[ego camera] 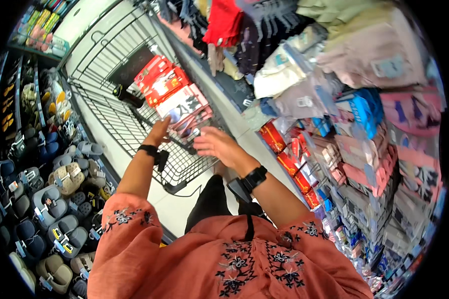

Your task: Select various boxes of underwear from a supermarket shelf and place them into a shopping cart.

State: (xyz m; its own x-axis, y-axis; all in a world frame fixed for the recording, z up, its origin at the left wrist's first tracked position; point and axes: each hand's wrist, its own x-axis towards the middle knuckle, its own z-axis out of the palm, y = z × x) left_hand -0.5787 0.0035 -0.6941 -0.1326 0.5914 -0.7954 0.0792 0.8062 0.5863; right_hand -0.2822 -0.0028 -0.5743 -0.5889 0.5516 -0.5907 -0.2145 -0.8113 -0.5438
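Note:
A wire shopping cart [108,129] stands in front of me. In it lie several red packages [162,84] and, nearer to me, a stack of pink and white packages [185,106]. My left hand [159,130] is at the near left edge of the pink stack, its fingertips by the packages; whether they touch is unclear. My right hand [219,147] is over the near right part of the cart, just below the stack, with its fingers apart and nothing in it. A dark cylindrical item [127,95] lies left of the red packages.
Racks of sandals and clogs [65,177] line the left side. At the right hang packaged garments [370,52], pink packages [363,179] and red packages [292,164] on a dense display. Pale floor tiles [243,130] show between cart and display. A cable [189,195] hangs at the cart's near end.

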